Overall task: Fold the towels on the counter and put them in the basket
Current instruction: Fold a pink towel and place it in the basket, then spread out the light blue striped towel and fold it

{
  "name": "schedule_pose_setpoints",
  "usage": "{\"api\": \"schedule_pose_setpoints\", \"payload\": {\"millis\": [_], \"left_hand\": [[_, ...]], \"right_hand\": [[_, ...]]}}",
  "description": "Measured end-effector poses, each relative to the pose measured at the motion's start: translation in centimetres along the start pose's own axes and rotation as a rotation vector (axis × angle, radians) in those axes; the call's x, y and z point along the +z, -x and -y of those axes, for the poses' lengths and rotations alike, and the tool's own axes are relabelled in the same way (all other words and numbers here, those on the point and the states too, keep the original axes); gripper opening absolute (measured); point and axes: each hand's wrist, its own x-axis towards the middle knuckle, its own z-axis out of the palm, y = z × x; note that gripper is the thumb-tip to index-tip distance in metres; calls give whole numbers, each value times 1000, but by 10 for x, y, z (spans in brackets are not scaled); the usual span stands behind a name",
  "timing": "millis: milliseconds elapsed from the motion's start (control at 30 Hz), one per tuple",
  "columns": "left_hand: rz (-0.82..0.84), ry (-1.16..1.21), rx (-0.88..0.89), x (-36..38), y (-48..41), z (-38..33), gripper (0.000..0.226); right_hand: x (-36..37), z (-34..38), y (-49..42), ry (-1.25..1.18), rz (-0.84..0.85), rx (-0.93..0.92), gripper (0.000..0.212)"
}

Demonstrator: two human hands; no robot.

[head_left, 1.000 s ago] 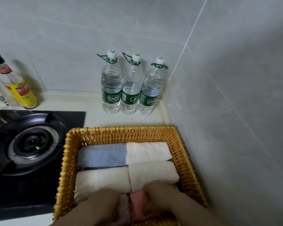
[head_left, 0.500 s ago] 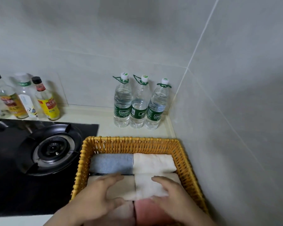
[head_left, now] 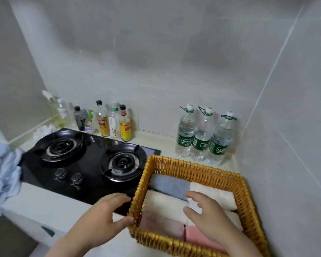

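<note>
A yellow wicker basket (head_left: pixel 198 169) stands on the counter in the right corner. Folded towels fill it in rows: a blue towel (head_left: pixel 169 184) and a cream towel (head_left: pixel 213 194) at the back, a cream towel (head_left: pixel 161 206) in the middle, a pale pink towel (head_left: pixel 161 224) and a pink towel (head_left: pixel 198 238) at the front. My right hand (head_left: pixel 206 217) hovers over the middle of the basket with relaxed fingers, holding nothing. My left hand (head_left: pixel 104 219) is outside the basket's left wall, fingers loosely spread, thumb near the rim.
A black two-burner gas stove (head_left: pixel 85 164) lies left of the basket. Three water bottles (head_left: pixel 202 138) stand behind the basket. Several sauce bottles (head_left: pixel 107 121) line the back wall. A crumpled pale blue cloth (head_left: pixel 4 175) sits at the far left edge. Tiled walls close the right side.
Both hands lifted off the towels; the left hand moved out over the basket's left rim. The view tilted up and left, revealing the whole stove and the blue cloth.
</note>
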Motion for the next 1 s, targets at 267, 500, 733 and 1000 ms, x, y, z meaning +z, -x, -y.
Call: {"api": "schedule_pose_setpoints", "payload": {"millis": [267, 500, 733, 1000], "left_hand": [[-178, 1, -200, -56, 96, 21, 61], [-256, 56, -386, -94, 160, 53, 29], [-348, 102, -515, -139, 244, 116, 40], [-422, 83, -631, -197, 337, 195, 23]], "right_hand": [[35, 80, -5, -96, 131, -191, 32], [77, 148, -4, -69, 252, -288, 40], [144, 232, 8, -51, 301, -439, 35], [230, 311, 25, -40, 326, -455, 34]]}}
